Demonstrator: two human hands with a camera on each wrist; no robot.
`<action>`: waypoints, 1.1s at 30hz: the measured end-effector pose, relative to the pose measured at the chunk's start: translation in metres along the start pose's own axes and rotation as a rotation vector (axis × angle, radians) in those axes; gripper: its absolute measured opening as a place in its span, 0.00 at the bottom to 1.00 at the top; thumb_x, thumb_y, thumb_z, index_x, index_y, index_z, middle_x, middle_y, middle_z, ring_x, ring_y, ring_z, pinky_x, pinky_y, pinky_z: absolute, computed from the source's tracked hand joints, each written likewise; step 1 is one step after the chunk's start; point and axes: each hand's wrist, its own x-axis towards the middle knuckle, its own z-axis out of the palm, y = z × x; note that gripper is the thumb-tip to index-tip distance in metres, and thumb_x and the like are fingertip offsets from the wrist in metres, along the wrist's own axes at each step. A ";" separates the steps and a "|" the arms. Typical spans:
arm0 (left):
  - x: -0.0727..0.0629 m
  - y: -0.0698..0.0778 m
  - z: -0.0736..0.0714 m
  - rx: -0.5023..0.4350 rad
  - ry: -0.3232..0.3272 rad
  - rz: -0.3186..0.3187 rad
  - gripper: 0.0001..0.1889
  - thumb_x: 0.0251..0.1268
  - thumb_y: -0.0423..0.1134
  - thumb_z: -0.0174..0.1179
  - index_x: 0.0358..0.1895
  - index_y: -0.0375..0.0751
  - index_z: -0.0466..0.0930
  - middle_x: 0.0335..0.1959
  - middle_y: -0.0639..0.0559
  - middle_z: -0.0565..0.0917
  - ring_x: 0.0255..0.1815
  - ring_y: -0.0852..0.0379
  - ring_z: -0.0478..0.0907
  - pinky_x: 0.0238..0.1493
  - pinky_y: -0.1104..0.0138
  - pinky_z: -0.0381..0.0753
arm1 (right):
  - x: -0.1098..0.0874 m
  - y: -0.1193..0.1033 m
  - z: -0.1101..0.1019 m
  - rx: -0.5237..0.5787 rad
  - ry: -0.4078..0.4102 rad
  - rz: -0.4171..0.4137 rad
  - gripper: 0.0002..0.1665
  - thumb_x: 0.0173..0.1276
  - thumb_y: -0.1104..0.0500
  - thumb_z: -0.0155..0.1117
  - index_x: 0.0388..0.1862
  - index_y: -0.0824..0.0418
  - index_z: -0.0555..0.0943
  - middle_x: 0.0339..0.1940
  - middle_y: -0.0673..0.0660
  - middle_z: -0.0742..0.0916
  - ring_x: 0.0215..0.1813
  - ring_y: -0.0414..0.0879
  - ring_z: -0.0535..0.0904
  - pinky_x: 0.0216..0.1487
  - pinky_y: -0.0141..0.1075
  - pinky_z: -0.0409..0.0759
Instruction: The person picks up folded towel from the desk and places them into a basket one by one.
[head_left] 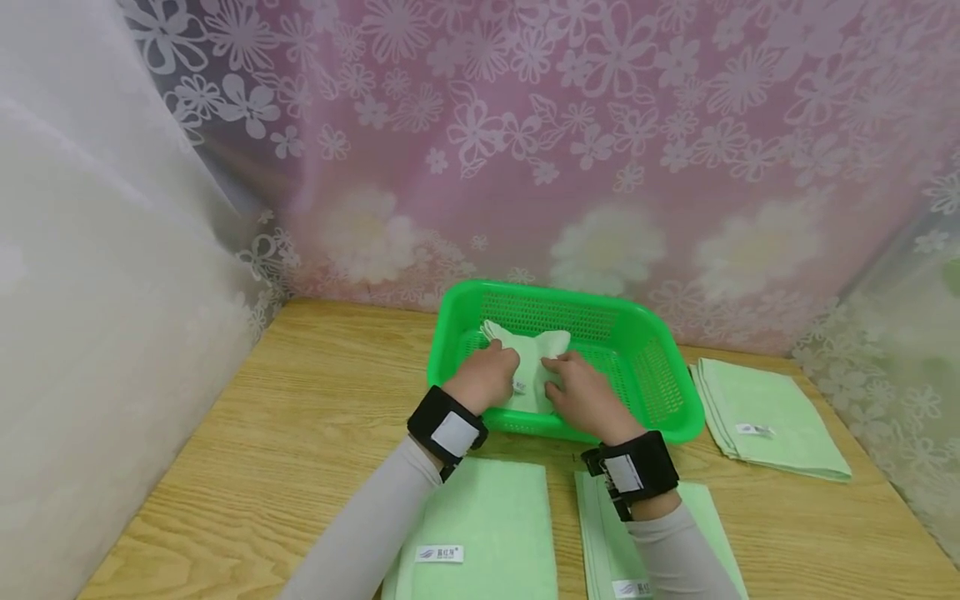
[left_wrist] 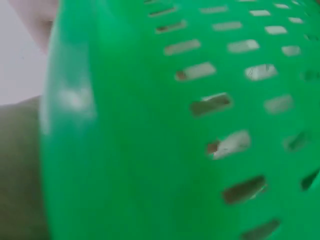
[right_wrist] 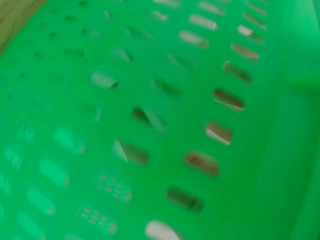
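Observation:
A folded pale green towel [head_left: 529, 354] with a small white label is inside the green plastic basket [head_left: 678, 396], its two far corners standing up. My left hand [head_left: 486, 377] grips the towel's left side with curled fingers. On its right side my right hand [head_left: 587, 395] holds it, with thumb and index finger resting against the cloth. Both wrists cross the near rim. In the left wrist view the slotted basket wall [left_wrist: 130, 125] hides the fingers. The right wrist view likewise shows mostly the basket wall [right_wrist: 265, 140].
Two folded green towels, a left one [head_left: 498, 517] and a right one [head_left: 708, 508], lie in front of the basket, partly under the forearms. Another folded towel [head_left: 780, 412] lies right of it. Flowered curtains [head_left: 480, 167] enclose the wooden table [head_left: 315, 400].

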 end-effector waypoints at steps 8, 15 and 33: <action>0.000 -0.004 0.001 0.022 -0.063 -0.064 0.10 0.76 0.26 0.54 0.48 0.34 0.86 0.47 0.39 0.86 0.38 0.53 0.73 0.41 0.62 0.77 | -0.006 0.011 -0.008 0.019 -0.052 0.126 0.22 0.80 0.62 0.53 0.62 0.74 0.83 0.61 0.74 0.86 0.24 0.45 0.69 0.28 0.35 0.65; -0.004 -0.002 -0.002 0.050 0.025 -0.011 0.06 0.75 0.29 0.60 0.44 0.33 0.87 0.42 0.40 0.88 0.40 0.50 0.80 0.43 0.60 0.83 | -0.007 0.012 -0.013 -0.011 -0.036 0.156 0.23 0.82 0.56 0.52 0.58 0.70 0.86 0.53 0.71 0.90 0.24 0.47 0.75 0.26 0.36 0.66; 0.005 -0.003 0.008 0.052 -0.223 -0.019 0.16 0.84 0.33 0.47 0.60 0.38 0.82 0.51 0.44 0.87 0.38 0.53 0.75 0.42 0.64 0.74 | -0.001 0.019 -0.006 0.058 -0.180 0.024 0.25 0.85 0.51 0.52 0.63 0.68 0.84 0.62 0.67 0.88 0.67 0.66 0.82 0.65 0.59 0.81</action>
